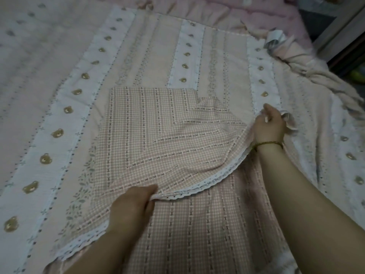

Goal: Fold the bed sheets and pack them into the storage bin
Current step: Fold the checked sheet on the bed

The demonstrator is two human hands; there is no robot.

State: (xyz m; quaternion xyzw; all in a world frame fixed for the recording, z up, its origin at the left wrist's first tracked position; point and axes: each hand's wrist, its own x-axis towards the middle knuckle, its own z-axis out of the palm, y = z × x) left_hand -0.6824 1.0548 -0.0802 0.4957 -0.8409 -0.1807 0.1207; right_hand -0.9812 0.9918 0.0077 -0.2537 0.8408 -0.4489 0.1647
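Note:
A pink checked sheet [150,135] with a white lace edge lies partly folded on the bed, one flap turned over toward the far side. My left hand [132,204] pinches the lace edge of that flap near me. My right hand [269,125], with a green band on the wrist, grips the same edge farther right, lifting it slightly. A larger pink and white sheet [65,115] with bear motifs is spread flat underneath. No storage bin is in view.
Bunched pink bedding [308,70] lies at the bed's right edge. A pink quilt [256,8] sits at the far end. Dark floor and furniture [345,36] show beyond the bed's right side.

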